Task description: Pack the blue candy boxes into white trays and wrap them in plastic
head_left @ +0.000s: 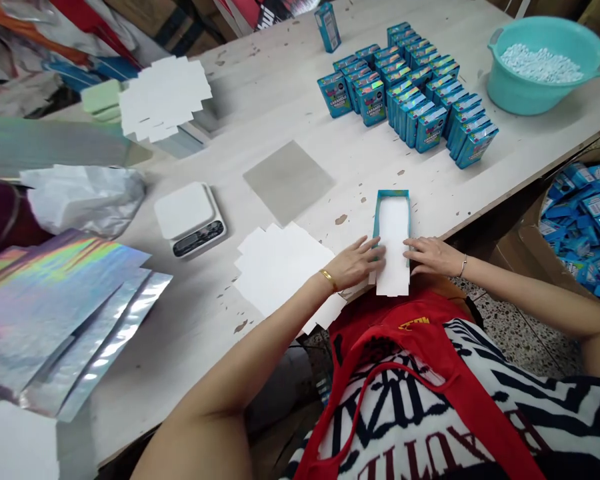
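Carton (393, 243), a flat unfolded blank, white inside up with blue edges showing, lies at the near table (280, 120) edge, pinned flat from both sides so its folds can be pressed. Left hand (353, 265) and right hand (433, 255) flank carton, fingers spread and flat, gripping nothing. Left of carton, blanks (280, 267); beyond carton, finished boxes (410, 100) in rows, then basin (545, 63).

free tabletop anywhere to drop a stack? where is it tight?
Bare table between the white card stack, the grey square and the blue box rows. A smaller bare strip lies between the scale and the grey square. Tight near the front edge: left hand, right hand, the flat carton and loose white sheets.
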Tool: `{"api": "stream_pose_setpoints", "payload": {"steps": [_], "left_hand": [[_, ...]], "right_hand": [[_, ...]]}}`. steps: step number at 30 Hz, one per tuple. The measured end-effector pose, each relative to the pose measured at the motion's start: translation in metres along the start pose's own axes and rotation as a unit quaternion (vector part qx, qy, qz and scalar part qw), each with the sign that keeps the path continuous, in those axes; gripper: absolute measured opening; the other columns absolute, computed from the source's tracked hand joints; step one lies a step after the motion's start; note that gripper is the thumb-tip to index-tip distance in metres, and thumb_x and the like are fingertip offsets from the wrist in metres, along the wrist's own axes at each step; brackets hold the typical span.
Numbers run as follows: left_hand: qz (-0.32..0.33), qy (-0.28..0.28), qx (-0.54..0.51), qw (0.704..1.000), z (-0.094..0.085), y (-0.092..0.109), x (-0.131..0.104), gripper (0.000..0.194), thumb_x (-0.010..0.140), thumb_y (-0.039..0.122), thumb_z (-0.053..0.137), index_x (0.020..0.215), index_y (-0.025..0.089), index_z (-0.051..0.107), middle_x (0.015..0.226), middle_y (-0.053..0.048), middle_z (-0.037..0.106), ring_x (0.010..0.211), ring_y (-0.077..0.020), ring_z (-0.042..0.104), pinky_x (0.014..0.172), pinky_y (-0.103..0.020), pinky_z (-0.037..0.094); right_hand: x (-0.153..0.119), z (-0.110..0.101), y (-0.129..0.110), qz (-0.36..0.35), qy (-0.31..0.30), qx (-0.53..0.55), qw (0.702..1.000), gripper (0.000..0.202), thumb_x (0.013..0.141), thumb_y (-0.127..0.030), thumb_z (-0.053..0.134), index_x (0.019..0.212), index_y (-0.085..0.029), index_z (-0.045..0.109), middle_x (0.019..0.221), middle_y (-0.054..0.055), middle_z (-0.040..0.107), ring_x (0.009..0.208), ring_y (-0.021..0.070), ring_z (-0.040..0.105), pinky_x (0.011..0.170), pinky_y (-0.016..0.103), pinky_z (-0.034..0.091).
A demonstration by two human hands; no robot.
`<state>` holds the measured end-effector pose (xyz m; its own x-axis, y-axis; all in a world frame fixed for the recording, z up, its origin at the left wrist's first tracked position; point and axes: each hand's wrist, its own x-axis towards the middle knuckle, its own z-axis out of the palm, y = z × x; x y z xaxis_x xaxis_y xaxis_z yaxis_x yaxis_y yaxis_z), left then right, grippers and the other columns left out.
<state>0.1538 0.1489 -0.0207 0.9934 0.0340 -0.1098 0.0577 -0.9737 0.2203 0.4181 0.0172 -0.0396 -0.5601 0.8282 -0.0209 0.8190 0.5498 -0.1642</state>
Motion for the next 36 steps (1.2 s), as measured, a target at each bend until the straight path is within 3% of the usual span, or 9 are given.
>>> {"api": "stream_pose_setpoints", "payload": {"steps": [4, 7, 11, 15, 21, 26, 29, 32, 36], "left_hand": [[0.030, 0.046, -0.011, 0.998, 0.021, 0.007, 0.007, 0.018, 0.095, 0.021, 0.051, 0.100, 0.019, 0.068, 0.120, -0.006, 0.067, 0.139, -0.0231, 0.042, 0.114, -0.042, 0.042], [0.008, 0.110, 0.003, 0.994, 0.029, 0.016, 0.017, 0.026, 0.098, 0.026, 0.046, 0.085, 0.018, 0.068, 0.097, -0.004, 0.071, 0.127, -0.0216, 0.055, 0.114, -0.042, 0.043], [-0.050, 0.164, 0.025, 0.985, 0.033, 0.030, 0.029, 0.032, 0.097, 0.026, 0.047, 0.072, 0.018, 0.065, 0.073, -0.005, 0.065, 0.111, -0.0227, 0.064, 0.108, -0.042, 0.048], [-0.064, 0.190, 0.016, 0.980, 0.034, 0.036, 0.034, 0.031, 0.097, 0.025, 0.047, 0.073, 0.017, 0.065, 0.072, -0.005, 0.063, 0.102, -0.0219, 0.064, 0.101, -0.039, 0.051], [-0.094, 0.161, -0.032, 0.982, 0.034, 0.036, 0.040, 0.032, 0.098, 0.029, 0.044, 0.077, 0.017, 0.065, 0.079, -0.007, 0.063, 0.093, -0.0219, 0.059, 0.088, -0.037, 0.051], [-0.122, 0.140, -0.034, 0.982, 0.033, 0.041, 0.048, 0.034, 0.098, 0.030, 0.044, 0.076, 0.017, 0.066, 0.079, -0.009, 0.061, 0.088, -0.0229, 0.053, 0.083, -0.039, 0.048], [-0.150, 0.149, -0.048, 0.976, 0.035, 0.045, 0.051, 0.035, 0.098, 0.032, 0.045, 0.074, 0.017, 0.067, 0.080, -0.010, 0.060, 0.087, -0.0234, 0.051, 0.081, -0.040, 0.048], [-0.174, 0.179, -0.080, 0.965, 0.040, 0.048, 0.052, 0.037, 0.098, 0.032, 0.045, 0.071, 0.017, 0.066, 0.083, -0.010, 0.059, 0.092, -0.0240, 0.052, 0.082, -0.041, 0.050], [-0.157, 0.245, -0.153, 0.944, 0.049, 0.045, 0.046, 0.032, 0.099, 0.033, 0.040, 0.092, 0.018, 0.067, 0.096, -0.011, 0.062, 0.111, -0.0250, 0.053, 0.094, -0.045, 0.050]], "right_hand": [[0.005, 0.013, 0.012, -0.045, 0.049, 0.039, 0.997, 0.049, 0.095, -0.058, 0.041, 0.101, -0.014, 0.061, 0.113, 0.018, 0.059, 0.098, 0.0252, 0.053, 0.082, 0.037, 0.044], [0.008, 0.013, 0.013, -0.055, 0.091, 0.054, 0.993, 0.044, 0.096, -0.054, 0.043, 0.095, -0.014, 0.060, 0.108, 0.017, 0.059, 0.093, 0.0247, 0.050, 0.079, 0.037, 0.044], [0.008, 0.016, 0.005, -0.043, 0.141, 0.075, 0.986, 0.029, 0.097, -0.040, 0.046, 0.098, -0.015, 0.059, 0.101, 0.014, 0.059, 0.091, 0.0242, 0.048, 0.079, 0.038, 0.044], [0.004, 0.024, -0.002, -0.036, 0.171, 0.069, 0.982, 0.020, 0.097, -0.021, 0.041, 0.100, -0.014, 0.059, 0.094, 0.012, 0.060, 0.088, 0.0226, 0.048, 0.078, 0.037, 0.045], [-0.002, 0.037, 0.002, -0.024, 0.209, 0.059, 0.976, 0.025, 0.096, -0.012, 0.039, 0.113, -0.013, 0.058, 0.097, 0.012, 0.063, 0.090, 0.0217, 0.052, 0.081, 0.038, 0.049], [-0.014, 0.042, 0.010, -0.046, 0.171, 0.039, 0.983, 0.035, 0.094, -0.008, 0.037, 0.122, -0.014, 0.058, 0.115, 0.015, 0.064, 0.103, 0.0241, 0.055, 0.087, 0.042, 0.050], [-0.026, 0.039, 0.011, -0.060, 0.131, 0.056, 0.988, 0.049, 0.090, -0.012, 0.043, 0.139, -0.013, 0.047, 0.141, 0.018, 0.051, 0.122, 0.0282, 0.048, 0.096, 0.049, 0.047], [-0.033, 0.038, 0.009, -0.065, 0.110, 0.082, 0.988, 0.059, 0.090, -0.024, 0.051, 0.147, -0.012, 0.038, 0.152, 0.018, 0.040, 0.131, 0.0308, 0.042, 0.103, 0.053, 0.042], [-0.023, 0.042, 0.003, -0.005, 0.165, 0.144, 0.976, 0.042, 0.096, -0.029, 0.046, 0.136, -0.017, 0.052, 0.142, 0.014, 0.054, 0.121, 0.0268, 0.050, 0.099, 0.050, 0.045]]}}
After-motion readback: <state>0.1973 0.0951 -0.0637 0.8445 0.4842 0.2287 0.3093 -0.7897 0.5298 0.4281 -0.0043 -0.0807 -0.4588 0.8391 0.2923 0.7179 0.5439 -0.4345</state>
